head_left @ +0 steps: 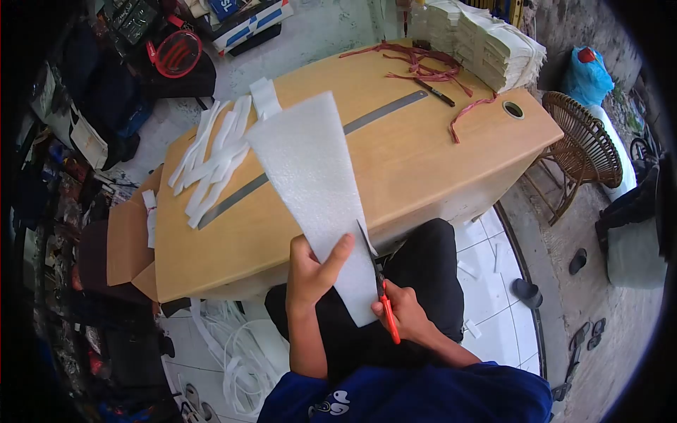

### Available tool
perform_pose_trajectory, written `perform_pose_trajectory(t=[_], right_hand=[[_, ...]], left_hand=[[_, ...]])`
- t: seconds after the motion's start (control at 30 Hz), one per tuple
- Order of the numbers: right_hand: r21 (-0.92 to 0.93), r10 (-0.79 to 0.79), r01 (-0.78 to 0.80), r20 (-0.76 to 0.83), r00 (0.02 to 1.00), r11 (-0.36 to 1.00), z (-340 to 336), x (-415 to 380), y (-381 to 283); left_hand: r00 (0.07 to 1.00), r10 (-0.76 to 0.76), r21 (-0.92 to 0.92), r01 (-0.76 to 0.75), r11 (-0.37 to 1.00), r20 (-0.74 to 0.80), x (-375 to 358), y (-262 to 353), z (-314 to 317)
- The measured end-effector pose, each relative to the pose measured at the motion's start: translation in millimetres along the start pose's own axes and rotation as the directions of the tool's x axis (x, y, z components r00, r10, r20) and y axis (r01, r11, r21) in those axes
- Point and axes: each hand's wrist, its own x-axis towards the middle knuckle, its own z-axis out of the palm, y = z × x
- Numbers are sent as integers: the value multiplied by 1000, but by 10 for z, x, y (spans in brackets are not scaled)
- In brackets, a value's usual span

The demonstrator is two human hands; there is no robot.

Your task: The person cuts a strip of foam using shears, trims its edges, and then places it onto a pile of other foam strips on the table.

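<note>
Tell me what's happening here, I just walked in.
Someone seated at a desk seems to be trimming a white foam sheet. Their left hand grips the sheet, while their right hand works red-handled scissors at its right edge, where a narrow sliver curls out. Loose white strips and a metal ruler lie on the desk.

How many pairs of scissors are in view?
1: red-handled scissors in the right hand, blades at the edge of the white foam sheet. Others may be hidden.
</note>
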Motion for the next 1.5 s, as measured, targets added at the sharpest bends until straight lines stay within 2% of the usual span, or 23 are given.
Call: perform_pose_trajectory(t=[0.03, 0.1, 0.4, 0.6, 0.7, 0.83, 0.9, 1.13, 1.43, 1.5], right_hand=[[-1, -2, 2, 1, 1000, 1000, 8, -8, 21], [3, 26, -26, 19, 999, 1000, 37, -23, 84], [37, -15, 17, -75, 997, 999, 68, -30, 46], [48, 21, -19, -39, 999, 999, 15, -37, -36], [17, -5, 5, -20, 1000, 1000, -16, -30, 5], [22, 38, -39, 21, 999, 999, -36, -40, -27], [17, 36, -37, 16, 999, 999, -11, -54, -13], [35, 26, -25, -30, 999, 999, 40, -91, 33], [56, 20, -19, -21, 1000, 998, -8, -92, -77], [81, -48, 51, -43, 998, 995, -21, -90, -90]], left_hand=[[1000, 2, 0, -2, 1000, -2, 14, 5, 20], [993, 36, 89, -26, 996, -114, 42, 16, 72], [999, 37, 49, -36, 998, -11, -82, -15, 108], [1000, 30, -15, -29, 999, 10, -109, 14, 109], [999, 18, 19, -18, 1000, 34, -92, 55, 55], [999, 41, -1, -41, 999, -6, -29, 86, 40], [994, 56, 58, -50, 997, -90, -14, 90, 73], [997, 71, 105, -69, 992, -17, -95, 87, 117], [998, 64, 24, -65, 998, 4, -152, 114, 182], [998, 39, -10, -40, 999, -43, -168, 116, 194]])
